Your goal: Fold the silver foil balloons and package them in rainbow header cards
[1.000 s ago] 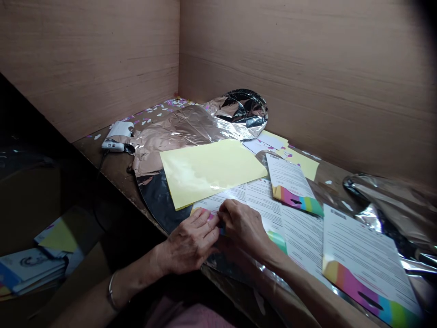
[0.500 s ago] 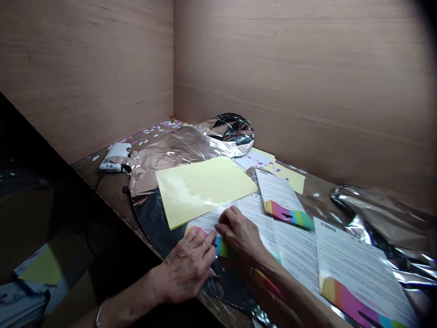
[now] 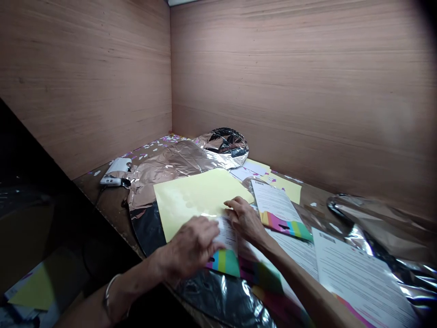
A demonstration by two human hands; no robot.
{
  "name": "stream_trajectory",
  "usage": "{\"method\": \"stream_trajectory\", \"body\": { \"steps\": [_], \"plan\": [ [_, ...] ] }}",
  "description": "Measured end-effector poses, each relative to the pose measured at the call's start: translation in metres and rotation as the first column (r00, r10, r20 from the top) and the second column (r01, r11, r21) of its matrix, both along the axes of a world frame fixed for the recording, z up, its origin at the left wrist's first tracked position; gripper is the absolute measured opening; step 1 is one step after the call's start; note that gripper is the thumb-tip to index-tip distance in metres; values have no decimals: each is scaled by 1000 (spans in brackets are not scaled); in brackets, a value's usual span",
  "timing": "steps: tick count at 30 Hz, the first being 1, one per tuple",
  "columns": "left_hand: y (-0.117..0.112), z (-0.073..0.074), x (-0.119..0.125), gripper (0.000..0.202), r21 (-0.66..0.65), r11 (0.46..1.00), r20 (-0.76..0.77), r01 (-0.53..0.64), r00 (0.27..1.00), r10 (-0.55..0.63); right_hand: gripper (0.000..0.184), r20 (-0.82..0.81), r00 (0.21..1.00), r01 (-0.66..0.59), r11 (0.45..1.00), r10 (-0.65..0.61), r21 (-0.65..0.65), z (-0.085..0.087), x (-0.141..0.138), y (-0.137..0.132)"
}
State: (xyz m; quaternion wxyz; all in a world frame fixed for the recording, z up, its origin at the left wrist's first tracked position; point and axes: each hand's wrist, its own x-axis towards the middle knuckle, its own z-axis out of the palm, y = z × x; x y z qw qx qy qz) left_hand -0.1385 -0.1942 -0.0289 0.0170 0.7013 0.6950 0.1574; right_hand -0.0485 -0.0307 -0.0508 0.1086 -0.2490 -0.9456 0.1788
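Between my hands is a white printed card [image 3: 226, 233] with a rainbow band along its lower edge. My right hand [image 3: 246, 222] is closed, with thumb and fingertips pinched at the card's upper right side, just over the yellow sheet [image 3: 194, 196]. Over the card's left side is my left hand [image 3: 193, 246], its thumb reaching across the front; motion blurs the fingers, so I cannot tell whether it grips. Underneath lies a shiny black foil piece [image 3: 218, 289]. More printed cards with rainbow bands, including one card [image 3: 278, 202] beyond my right hand, lie to the right.
A crumpled rose-gold foil [image 3: 170, 159] covers the back left of the table, beside a white device [image 3: 116, 171] with a cable. Silver foil [image 3: 385, 232] lies at the right. Confetti [image 3: 153, 146] dots the far corner. Wooden panels [image 3: 290, 82] close off the back and left.
Both hands have lifted from the rainbow band. My right hand has moved up to the card's upper side, and my left hand is in motion. The view has tilted up slightly.
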Motion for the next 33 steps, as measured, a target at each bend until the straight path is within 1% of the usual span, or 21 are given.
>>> {"method": "stream_trajectory", "body": {
  "steps": [2, 3, 4, 6, 8, 11, 16, 24, 29, 33],
  "plan": [
    [24, -5, -18, 29, 54, 990, -24, -127, 991, 128, 25, -4, 1000, -10, 1000, 10, 23, -8, -7, 4],
    [36, -11, -27, 34, 39, 986, -54, -162, 985, 164, 23, -6, 1000, -15, 999, 15, 36, -12, -10, 4],
    [45, -18, -35, 42, -4, 985, -84, -174, 981, 173, 21, -7, 1000, -22, 999, 22, 50, -16, -12, 4],
    [59, -33, -47, 56, -136, 979, -110, -151, 984, 137, 19, -10, 999, -42, 996, 43, 74, -22, -14, 4],
    [64, -45, -53, 62, -244, 963, -93, -112, 991, 92, 20, -14, 997, -72, 994, 74, 84, -24, -14, 4],
    [64, -55, -56, 64, -303, 947, -73, -108, 993, 90, 22, -16, 993, -119, 990, 121, 79, -24, -13, 5],
    [63, -56, -55, 67, -311, 945, -54, -101, 995, 89, 21, -9, 986, -164, 985, 165, 50, -23, -15, 8],
    [64, -54, -53, 66, -320, 941, -70, -109, 993, 91, 18, 0, 989, -150, 988, 150, 24, -24, -19, 11],
    [65, -56, -53, 66, -314, 942, -81, -115, 992, 94, 18, 0, 992, -130, 991, 130, 32, -28, -17, 10],
    [65, -57, -54, 67, -315, 943, -69, -108, 993, 91, 19, 38, 991, -125, 992, 125, 13, -23, -16, 9]
  ]
}}
